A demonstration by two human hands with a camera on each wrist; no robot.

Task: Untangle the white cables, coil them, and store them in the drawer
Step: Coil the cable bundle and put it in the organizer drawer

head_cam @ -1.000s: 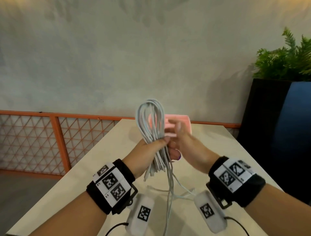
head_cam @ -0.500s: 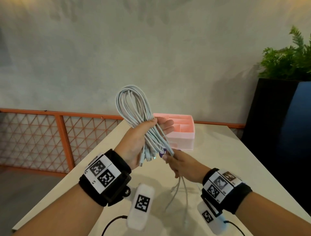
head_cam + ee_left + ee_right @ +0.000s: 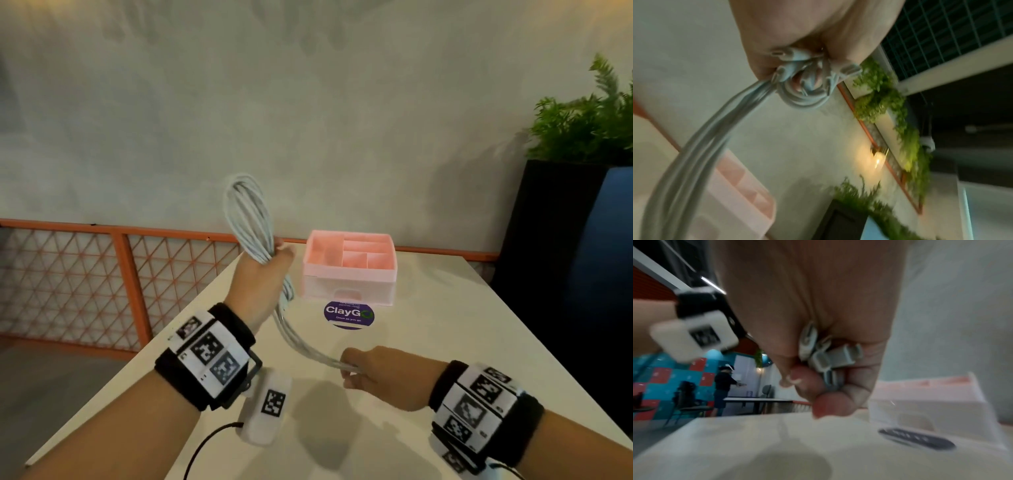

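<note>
My left hand [image 3: 265,274] is raised above the table and grips a looped bundle of white cables [image 3: 248,219]; the loops stick up past its fist. From that fist the loose strands [image 3: 294,337] run down and right to my right hand [image 3: 368,373], which grips their plug ends low over the table. The left wrist view shows the cables [image 3: 797,91] bunched in the curled fingers. In the right wrist view the white plugs [image 3: 830,356] sit inside the closed fingers. The pink drawer organiser [image 3: 349,267] stands behind, its drawer front closed.
The cream table [image 3: 428,329] carries a round purple sticker [image 3: 348,314] just in front of the organiser. An orange railing [image 3: 126,274] runs along the left and far side. A dark planter with a green plant [image 3: 582,137] stands at the right.
My right hand has slid down the strands from beside the left hand to low over the table, drawing them taut. My left hand with the coil moved left and up, uncovering the organiser.
</note>
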